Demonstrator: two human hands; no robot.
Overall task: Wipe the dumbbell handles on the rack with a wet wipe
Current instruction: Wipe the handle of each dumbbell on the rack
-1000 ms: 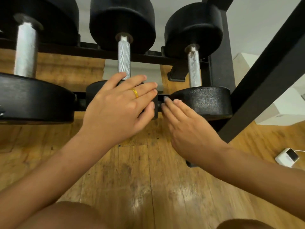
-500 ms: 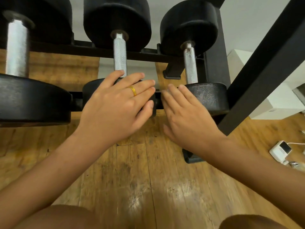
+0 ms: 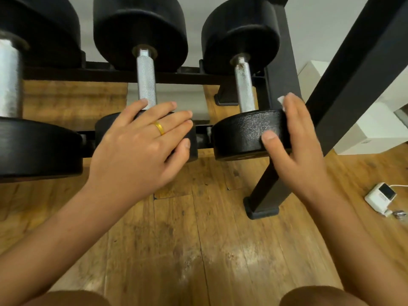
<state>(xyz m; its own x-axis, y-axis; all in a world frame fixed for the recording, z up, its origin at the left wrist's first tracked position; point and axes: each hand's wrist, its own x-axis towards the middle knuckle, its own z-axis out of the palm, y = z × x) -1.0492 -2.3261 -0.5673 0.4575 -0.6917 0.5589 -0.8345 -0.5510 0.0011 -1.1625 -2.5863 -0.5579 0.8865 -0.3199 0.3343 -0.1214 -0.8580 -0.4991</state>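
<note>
While the left hand (image 3: 141,138) lies flat over the near weight of the middle dumbbell (image 3: 145,85), its fingers are nearly straight and spread. The index fingertip (image 3: 141,104) touches the near end of that dumbbell's rough metal handle, and a gold ring (image 3: 160,128) sits on one finger.

To the right, the right hand (image 3: 295,146) grips the near weight of the right dumbbell (image 3: 242,133). Its thumb (image 3: 270,140) presses on the black face that looks toward the camera, and its fingers reach round the right edge. A small white corner of the wet wipe (image 3: 281,100) pokes out at the fingertips, between the fingers and the weight. The rest of the wipe is hidden, so how it is held cannot be told. The right dumbbell's handle (image 3: 244,89) is bare, with brownish marks at its far end, and neither the hand nor the wipe is on it.

All three dumbbells lie across the black rack (image 3: 282,62), handles running near to far. The left dumbbell (image 3: 33,146) is the largest and is partly cut off by the frame edge. A slanted black post (image 3: 353,74) of the rack crosses just right of the right hand.

Below is a worn wooden floor (image 3: 176,239). A small white device (image 3: 380,196) with a cable lies on it at the far right, and a white box (image 3: 375,127) stands beyond the post.
</note>
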